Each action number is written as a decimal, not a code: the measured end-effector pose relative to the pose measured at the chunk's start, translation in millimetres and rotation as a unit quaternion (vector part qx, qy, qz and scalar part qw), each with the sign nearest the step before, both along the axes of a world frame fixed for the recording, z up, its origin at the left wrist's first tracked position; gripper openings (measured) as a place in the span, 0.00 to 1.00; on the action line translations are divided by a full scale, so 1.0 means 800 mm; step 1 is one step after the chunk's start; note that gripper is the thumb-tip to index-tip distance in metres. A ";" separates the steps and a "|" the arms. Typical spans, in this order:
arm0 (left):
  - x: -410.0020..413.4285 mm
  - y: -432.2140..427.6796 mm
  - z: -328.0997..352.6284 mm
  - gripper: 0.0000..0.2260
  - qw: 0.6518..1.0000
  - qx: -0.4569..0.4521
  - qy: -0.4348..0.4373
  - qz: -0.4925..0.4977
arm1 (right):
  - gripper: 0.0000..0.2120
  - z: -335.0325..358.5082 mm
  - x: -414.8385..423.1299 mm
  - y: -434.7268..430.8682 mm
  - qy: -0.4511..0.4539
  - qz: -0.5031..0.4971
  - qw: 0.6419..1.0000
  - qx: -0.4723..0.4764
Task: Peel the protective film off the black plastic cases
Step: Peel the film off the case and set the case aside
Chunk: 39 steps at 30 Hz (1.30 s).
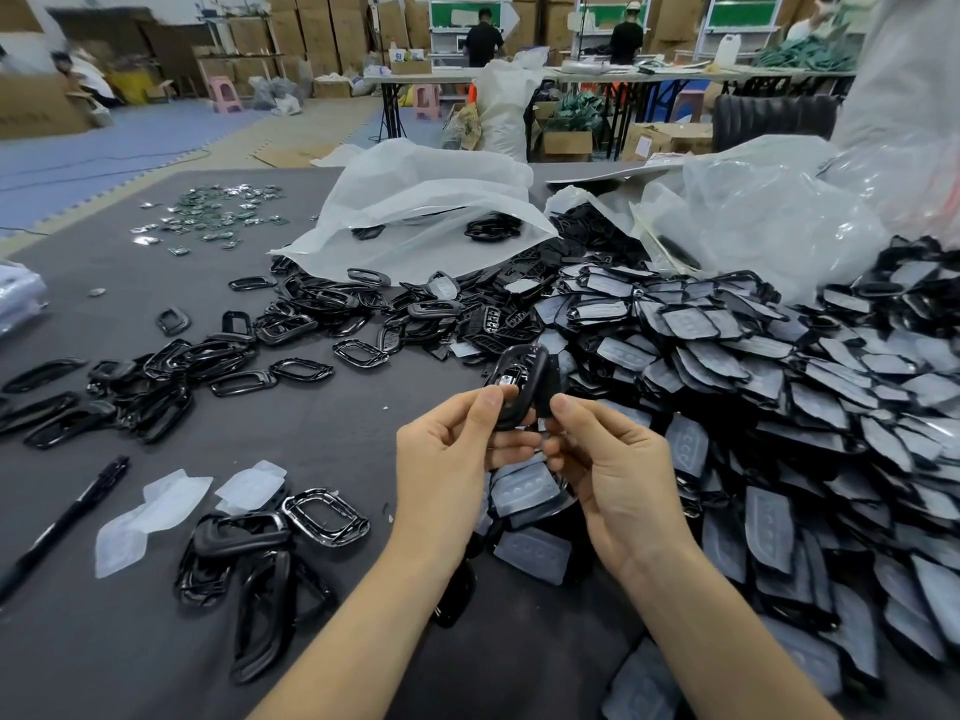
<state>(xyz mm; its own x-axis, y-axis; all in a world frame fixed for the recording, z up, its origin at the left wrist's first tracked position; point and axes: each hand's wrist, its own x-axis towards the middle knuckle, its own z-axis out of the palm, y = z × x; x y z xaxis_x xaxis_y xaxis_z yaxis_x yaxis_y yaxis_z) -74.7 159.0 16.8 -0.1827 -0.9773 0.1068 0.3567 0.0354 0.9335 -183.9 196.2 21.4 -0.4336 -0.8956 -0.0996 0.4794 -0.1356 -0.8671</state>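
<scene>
Spreading beneath both hands, a dark grey worktop (337,433) carries everything. Right of the right hand and running on past it, a heap of film-covered cases (779,407) lies in overlapping layers, each black shell topped with a milky sheet. Beyond the hands a crumpled white bag (415,210) gapes open with a few black parts inside its mouth, and a clear bag (753,215) slumps beyond the right hand, behind the heap. Left of the left hand and further out, loose black frames (208,366) are scattered in a glossy band, with a smaller clump of them just beside the left forearm.

The left hand (447,459) is raised above the worktop, thumb and curled fingers pinching the lower end of one black case (519,381). The right hand (613,470) faces it close by, its thumb pressed to the case's right edge and its fingers curled underneath, so both hands hold the same piece. The case stands nearly upright between the two thumbs, its glossy rim tilted away from them.

Well left of the left hand a black pen (67,517) lies slantwise. Between pen and forearm sit some peeled films (150,511), flat and whitish. Far beyond the left hand, small green circuit boards (218,215) are strewn.
</scene>
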 end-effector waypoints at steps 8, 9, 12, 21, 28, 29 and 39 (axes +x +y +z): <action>-0.002 0.000 0.000 0.09 0.999 -0.006 -0.037 -0.027 | 0.08 0.001 -0.001 0.002 0.058 0.035 0.998 0.000; -0.001 0.000 0.000 0.09 0.999 -0.009 -0.036 -0.028 | 0.08 0.001 -0.001 0.002 0.066 0.038 0.997 -0.005; -0.001 0.001 0.003 0.09 0.999 -0.008 -0.011 -0.033 | 0.07 -0.001 -0.003 0.001 0.103 0.041 0.994 -0.010; 0.001 -0.002 0.001 0.06 0.998 -0.047 -0.041 -0.009 | 0.17 -0.002 -0.002 0.001 0.130 0.048 0.990 -0.024; 0.000 -0.001 -0.002 0.07 0.988 -0.097 -0.118 -0.015 | 0.10 -0.002 -0.008 -0.001 0.091 -0.004 0.993 -0.069; 0.000 -0.001 -0.003 0.08 0.986 -0.104 -0.128 -0.016 | 0.10 -0.001 -0.009 -0.002 0.084 -0.008 0.994 -0.069; 0.001 0.000 -0.005 0.07 0.979 -0.111 -0.170 -0.034 | 0.07 0.000 -0.011 -0.001 0.069 -0.039 0.994 -0.072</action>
